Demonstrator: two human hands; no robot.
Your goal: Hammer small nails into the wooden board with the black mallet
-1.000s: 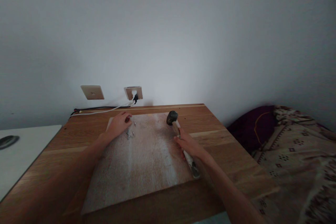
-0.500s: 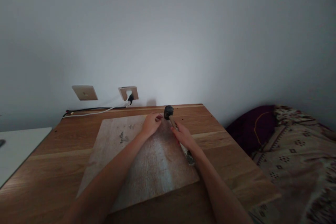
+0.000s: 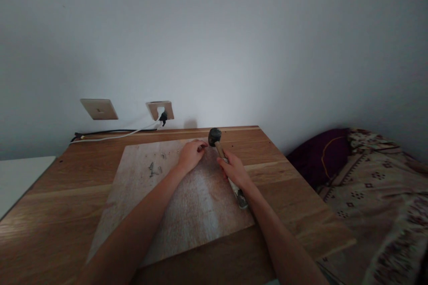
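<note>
My right hand is wrapped around the wooden handle of a mallet with a dark, rounded head. The mallet's handle slants down toward me over the right part of a pale wooden board. Just left of the mallet head, my left hand rests near the board's far edge with its fingers pinched together. Whatever is between those fingertips is too small to make out. Several small grey metal fasteners, like nails or screws, lie loose on the board left of my left hand.
Under the board is a brown wooden table against a white wall. Black and white cables run along its back edge to a wall socket. Patterned bedding with a purple pillow is at the right, and a white surface at the left.
The camera has tilted and turned slightly, so the table, board and sockets sit a little higher and further left in view. Both hands and the mallet keep nearly the same places over the board.
</note>
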